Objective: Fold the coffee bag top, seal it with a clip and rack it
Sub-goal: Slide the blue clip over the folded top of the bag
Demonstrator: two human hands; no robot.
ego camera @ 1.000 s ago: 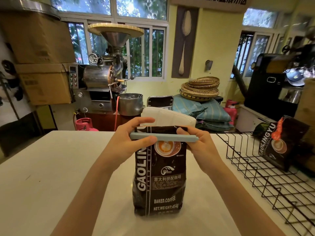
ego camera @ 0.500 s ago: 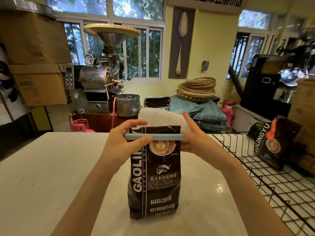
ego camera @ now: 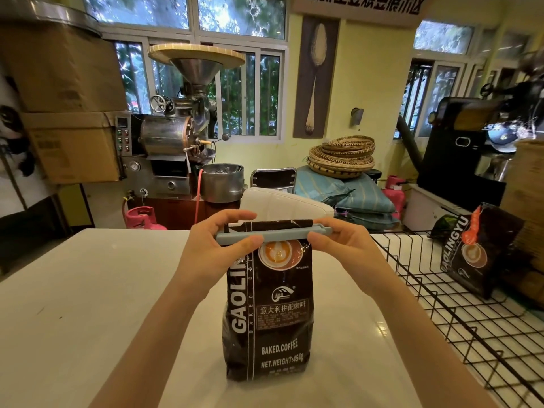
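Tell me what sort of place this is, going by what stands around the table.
Probably a small coffee roastery or its packing room. A drum coffee roaster with a hopper stands by the window, a second dark machine on the right, and both hands press a clip onto a coffee bag.

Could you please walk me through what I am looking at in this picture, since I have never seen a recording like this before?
This is a single view from a camera worn on a person's head, looking forward and down, so the two bare arms are the wearer's own. A dark coffee bag stands upright on a white table. Across its folded top lies a pale blue clip; the left hand pinches one end and the right hand the other. To the right is a black wire rack, with a second coffee bag leaning at its far side.
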